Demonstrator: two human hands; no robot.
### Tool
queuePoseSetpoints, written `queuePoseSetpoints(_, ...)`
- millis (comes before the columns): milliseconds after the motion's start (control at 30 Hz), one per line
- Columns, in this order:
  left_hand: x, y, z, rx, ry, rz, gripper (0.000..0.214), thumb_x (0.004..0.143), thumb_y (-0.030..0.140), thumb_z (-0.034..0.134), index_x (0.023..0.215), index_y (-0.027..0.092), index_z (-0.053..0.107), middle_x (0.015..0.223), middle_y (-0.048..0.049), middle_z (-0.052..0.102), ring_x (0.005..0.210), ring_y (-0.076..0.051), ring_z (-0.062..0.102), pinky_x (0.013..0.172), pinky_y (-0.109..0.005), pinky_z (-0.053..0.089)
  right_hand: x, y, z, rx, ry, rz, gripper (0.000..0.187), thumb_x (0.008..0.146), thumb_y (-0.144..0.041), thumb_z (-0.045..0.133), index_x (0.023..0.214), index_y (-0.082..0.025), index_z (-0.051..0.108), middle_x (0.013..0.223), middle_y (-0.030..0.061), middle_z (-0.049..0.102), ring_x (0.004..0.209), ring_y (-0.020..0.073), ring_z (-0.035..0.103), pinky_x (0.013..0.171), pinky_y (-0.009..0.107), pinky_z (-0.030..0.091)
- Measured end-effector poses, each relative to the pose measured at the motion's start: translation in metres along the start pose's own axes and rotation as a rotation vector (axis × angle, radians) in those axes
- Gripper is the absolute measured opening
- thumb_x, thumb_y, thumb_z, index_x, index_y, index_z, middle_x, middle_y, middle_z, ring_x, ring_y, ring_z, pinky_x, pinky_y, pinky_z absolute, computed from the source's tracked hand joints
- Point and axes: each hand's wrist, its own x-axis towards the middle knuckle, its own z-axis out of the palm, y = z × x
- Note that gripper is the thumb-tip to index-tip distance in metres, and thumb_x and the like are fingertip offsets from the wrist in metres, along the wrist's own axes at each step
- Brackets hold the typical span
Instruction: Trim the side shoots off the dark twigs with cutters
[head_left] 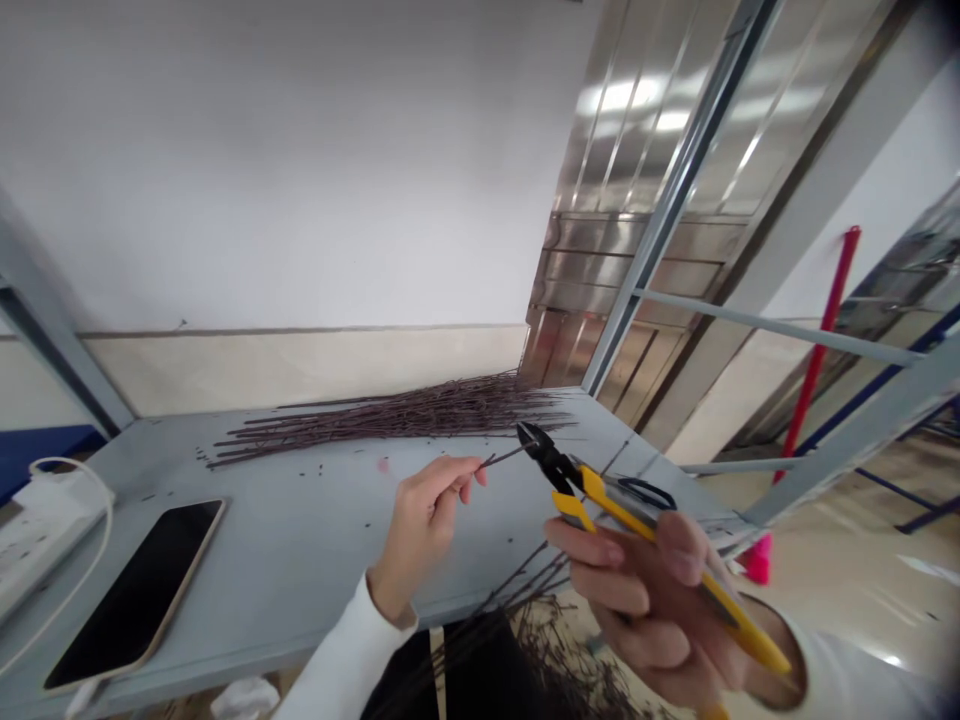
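At the left end of a grey metal workbench (292, 590), a white power strip (49, 535) sits at the edge with a white cable (110, 510) looping from it, and just right of that strip a black-screened smartphone (135, 595) lies face up at an angle. Further right, along the back of the workbench, a long bundle of thin dark sticks (397, 420) lies near the wall (262, 170), with loose dark bits (330, 500) scattered on the top in front of it. Over the middle of the workbench, a person's left hand (427, 520), in a white sleeve (345, 650), pinches a single thin dark stick (506, 456) narrowly between thumb and fingertips. The stick's far end reaches the black jaws of yellow-handled cutters (611, 500), which stand slightly parted. The right hand (645, 610), over the workbench's front right corner, wraps its fingers firmly round those handles. Below the front edge of the workbench, more dark sticks (540, 640) heap on the floor, and beyond its right end stands a red pole (817, 350)
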Motion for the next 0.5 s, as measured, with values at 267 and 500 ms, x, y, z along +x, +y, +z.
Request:
queuePoseSetpoints(267,0.003,0.015,-0.004,-0.173,-0.206,-0.278,0.028,0.094,0.029,0.038,0.080,0.016,0.059,0.057,0.0037,0.041,0.055,-0.012,0.036,0.055,-0.025,0.029,-0.001,-0.007,-0.018,-0.575,0.080,-0.292,0.035,0.051,-0.028,0.060,0.080,-0.023,0.040,0.068,-0.0060,0.037,0.051,0.0059,0.034,0.043,0.018,0.029)
queuePoseSetpoints(500,0.008,0.008,-0.007,-0.717,-0.525,-0.532,0.025,0.088,0.036,0.053,0.076,0.014,0.059,0.051,0.0079,0.030,0.046,-0.008,0.021,0.048,-0.024,0.016,-0.012,-0.030,-0.029,-1.937,0.748,-0.828,0.038,0.064,-0.018,0.052,0.101,-0.021,0.044,0.077,0.0022,0.053,0.063,0.0161,0.049,0.055,0.027,0.040)
